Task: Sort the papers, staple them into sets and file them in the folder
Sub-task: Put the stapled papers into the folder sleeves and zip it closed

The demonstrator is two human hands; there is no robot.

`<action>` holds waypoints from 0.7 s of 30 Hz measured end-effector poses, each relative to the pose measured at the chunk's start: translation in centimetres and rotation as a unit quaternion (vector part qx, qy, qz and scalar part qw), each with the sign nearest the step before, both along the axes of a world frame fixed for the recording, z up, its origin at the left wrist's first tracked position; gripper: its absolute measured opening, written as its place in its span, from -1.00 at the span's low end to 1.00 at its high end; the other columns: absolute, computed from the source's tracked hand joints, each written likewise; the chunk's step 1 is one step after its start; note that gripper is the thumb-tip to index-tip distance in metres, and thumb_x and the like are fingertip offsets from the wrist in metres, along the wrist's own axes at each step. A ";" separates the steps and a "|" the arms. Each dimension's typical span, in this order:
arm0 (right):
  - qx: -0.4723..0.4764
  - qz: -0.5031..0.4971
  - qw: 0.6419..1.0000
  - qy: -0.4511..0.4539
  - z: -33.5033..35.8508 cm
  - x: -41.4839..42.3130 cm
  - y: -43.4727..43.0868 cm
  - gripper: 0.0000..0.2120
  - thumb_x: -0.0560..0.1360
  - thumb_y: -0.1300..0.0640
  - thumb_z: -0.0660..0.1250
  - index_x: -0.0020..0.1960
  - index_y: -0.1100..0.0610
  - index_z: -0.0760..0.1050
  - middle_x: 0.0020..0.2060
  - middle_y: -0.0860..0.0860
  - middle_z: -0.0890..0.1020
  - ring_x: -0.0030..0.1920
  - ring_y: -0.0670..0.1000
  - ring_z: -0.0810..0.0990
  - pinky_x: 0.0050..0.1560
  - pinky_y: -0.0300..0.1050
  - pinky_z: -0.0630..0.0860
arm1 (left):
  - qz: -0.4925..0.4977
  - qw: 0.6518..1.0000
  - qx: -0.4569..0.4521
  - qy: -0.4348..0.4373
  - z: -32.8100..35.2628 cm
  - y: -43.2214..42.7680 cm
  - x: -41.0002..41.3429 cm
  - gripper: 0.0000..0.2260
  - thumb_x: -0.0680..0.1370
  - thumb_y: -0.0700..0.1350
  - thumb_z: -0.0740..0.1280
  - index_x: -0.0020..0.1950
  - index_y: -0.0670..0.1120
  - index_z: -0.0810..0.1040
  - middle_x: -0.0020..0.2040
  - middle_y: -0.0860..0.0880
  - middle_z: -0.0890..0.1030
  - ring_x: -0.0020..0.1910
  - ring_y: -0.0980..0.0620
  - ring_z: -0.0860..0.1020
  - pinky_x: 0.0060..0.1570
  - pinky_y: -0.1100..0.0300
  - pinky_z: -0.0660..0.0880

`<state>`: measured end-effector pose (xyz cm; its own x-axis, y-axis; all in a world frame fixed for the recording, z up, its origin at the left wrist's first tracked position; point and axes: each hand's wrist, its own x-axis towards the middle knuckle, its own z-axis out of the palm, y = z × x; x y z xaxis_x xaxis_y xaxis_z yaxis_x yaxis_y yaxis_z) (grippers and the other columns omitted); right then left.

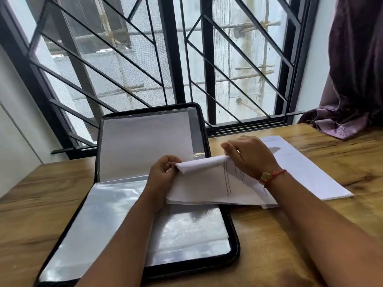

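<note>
- A window with a black metal grille (145, 59) fills the back of the view, with a dark purple curtain (356, 69) bunched at its right end.
- The wooden tabletop (310, 235) runs under everything.
- A black-edged folder (234, 241) lies open at the left. Its far half leans up against the window and shows a white sheet behind clear plastic. Its near half is flat, with shiny clear sleeves on top.
- A stack of white paper (306, 172) lies flat on the tabletop to the right of the folder.
- A set of printed papers (207, 187) rests partly on the folder's right edge and partly on the tabletop, and overlaps the near end of the stack. Its top sheet is curled back.
- The right hand (248, 156) holds the curled sheet's upper edge, fingers bent down onto it.
- The left hand (161, 172) pinches the folded-over left corner, fingers curled together on the paper.
- A red thread with a gold charm (269, 177) circles the right wrist.
</note>
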<state>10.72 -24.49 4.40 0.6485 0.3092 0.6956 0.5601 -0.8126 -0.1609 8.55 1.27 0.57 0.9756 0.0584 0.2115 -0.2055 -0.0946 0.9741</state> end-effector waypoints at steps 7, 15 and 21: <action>-0.073 0.028 0.984 0.162 -0.5 -0.5 0.9 -0.69 0.47 -0.19 0.40 0.09 -0.02 0.59 -0.11 -0.14 0.53 -0.08 -0.05 0.44 -0.03 -0.08 0.45 | -0.021 0.999 -0.034 -0.005 0.3 -0.2 -0.5 -0.67 0.59 -0.42 0.26 -0.22 -0.08 0.64 0.01 -0.07 0.72 -0.10 0.01 0.64 -0.19 0.16 0.60; -0.158 -0.012 0.952 0.261 -0.2 -1.2 1.7 -0.57 0.49 -0.26 0.34 0.21 -0.01 0.43 0.04 0.01 0.61 -0.07 0.04 0.48 -0.13 -0.07 0.39 | -0.068 0.997 -0.006 -0.032 1.1 -0.5 -0.8 -0.77 0.60 -0.42 0.24 -0.03 -0.14 0.61 0.04 -0.11 0.70 -0.04 0.06 0.63 -0.10 0.22 0.56; -0.169 -0.076 0.945 0.269 1.4 -1.0 -0.8 -0.50 0.50 -0.28 0.30 0.41 -0.31 0.28 0.20 0.03 0.59 0.15 0.12 0.55 0.05 0.02 0.49 | 0.006 0.933 0.356 -0.057 0.7 1.0 0.2 -0.73 0.54 -0.13 0.41 0.22 -0.14 0.59 0.12 -0.06 0.63 0.09 -0.03 0.57 0.04 0.29 0.39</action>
<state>9.77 -25.25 5.76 0.9348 0.3301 0.1311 0.3443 -0.9328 -0.1066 8.78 2.31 1.29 0.9447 -0.1251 0.3031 -0.2981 -0.7128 0.6348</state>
